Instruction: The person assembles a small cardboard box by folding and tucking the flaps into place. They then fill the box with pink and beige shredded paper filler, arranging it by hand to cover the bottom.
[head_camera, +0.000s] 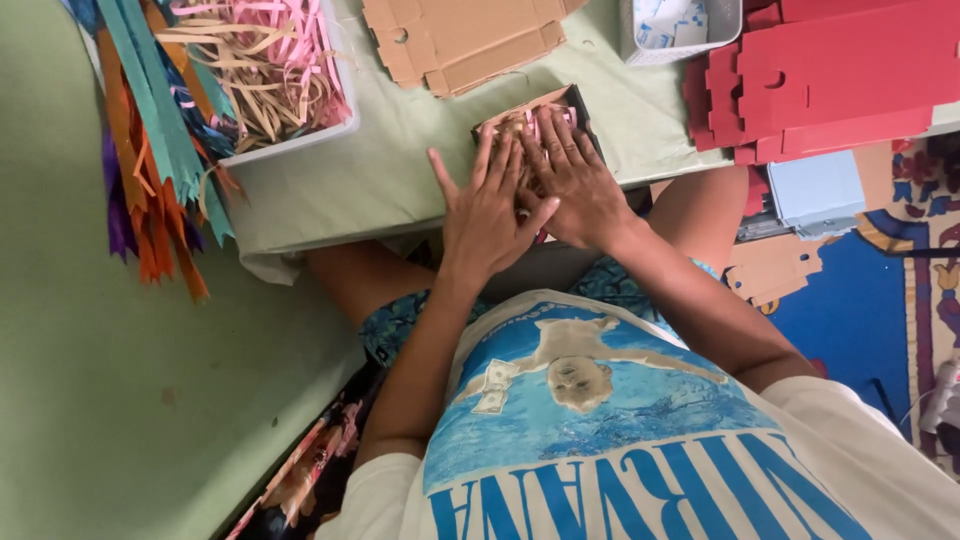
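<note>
Both our hands flat over the box (560, 100)

Left hand (490, 215) overlaps right hand (575, 185) (palms open, gripping nothing); the box lies just ahead, under the fingertips.

bare green cloth (400, 150) open left of the small box (575, 100), shred bin (300, 130) beyond it, brown card flats (460, 40) behind, red card flats (820, 80) crowding right, ribbons (150, 150) hanging far left

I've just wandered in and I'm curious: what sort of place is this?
Probably a home craft or gift-packing corner: flat cardboard box blanks, a tub of shredded paper filler, and both hands pressing filler into a small dark box.
</note>
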